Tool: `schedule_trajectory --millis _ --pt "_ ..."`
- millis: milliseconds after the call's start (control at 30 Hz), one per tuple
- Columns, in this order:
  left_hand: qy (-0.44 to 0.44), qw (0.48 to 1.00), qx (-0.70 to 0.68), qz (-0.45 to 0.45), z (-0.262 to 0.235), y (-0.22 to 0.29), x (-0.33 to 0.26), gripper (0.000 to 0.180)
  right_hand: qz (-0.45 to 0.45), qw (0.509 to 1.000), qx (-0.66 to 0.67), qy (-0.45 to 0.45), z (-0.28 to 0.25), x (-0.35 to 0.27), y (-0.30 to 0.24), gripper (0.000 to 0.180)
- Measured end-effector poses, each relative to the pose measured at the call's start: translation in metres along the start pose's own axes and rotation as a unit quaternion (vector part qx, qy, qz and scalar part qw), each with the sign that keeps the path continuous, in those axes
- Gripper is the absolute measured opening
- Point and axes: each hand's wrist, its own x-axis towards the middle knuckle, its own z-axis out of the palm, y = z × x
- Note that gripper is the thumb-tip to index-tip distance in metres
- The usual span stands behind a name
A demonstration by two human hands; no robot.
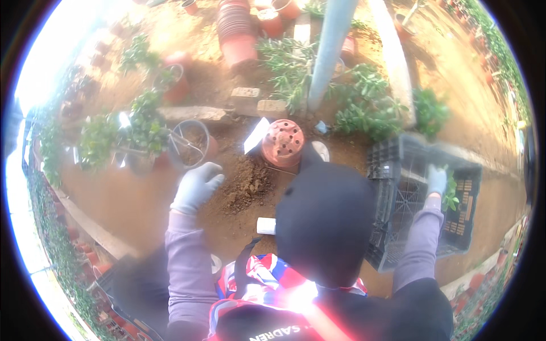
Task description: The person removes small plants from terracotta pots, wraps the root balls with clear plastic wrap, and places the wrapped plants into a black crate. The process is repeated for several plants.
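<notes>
The green plant (451,196) is over the black crate (471,219) on your right, its leaves just beside your right hand (437,181). That gloved hand points away from you, over the crate; I can't tell how far its fingers are bent or if they have hold of the plant. Your left hand (196,186), gloved too, is in the air with its thumb apart and its fingers part bent, and I see nothing in it.

Between your hands, a dark cap (324,221) hides some of the ground. Past it, a red pot (283,139) shows its bottom full of holes, with a white card (257,136) at its left. A dirt pile (247,184) is near your left hand. Farther out are a pole (331,51), bushy plants (369,105) and stacked pots (236,34).
</notes>
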Motion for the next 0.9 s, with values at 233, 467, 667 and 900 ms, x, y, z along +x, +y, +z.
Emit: schedule_trajectory --millis 233,467,667,900 --pt "-0.049 0.967 0.22 0.116 0.116 -0.032 0.094 0.042 -0.319 0.835 0.425 0.143 -0.16 -0.075 -0.208 0.028" --pt "0.018 0.971 0.24 0.014 0.148 -0.038 0.118 0.06 -0.469 0.766 0.433 0.066 -0.152 -0.133 -0.323 0.026" --pt "0.259 0.896 0.288 0.219 0.091 0.006 0.069 0.047 -0.175 0.429 0.688 -0.558 -0.095 -0.149 -0.372 0.026" --pt "0.31 0.753 0.378 0.441 0.065 0.068 0.086 0.055 -0.258 0.622 0.713 -0.193 -0.096 -0.13 -0.279 0.013"
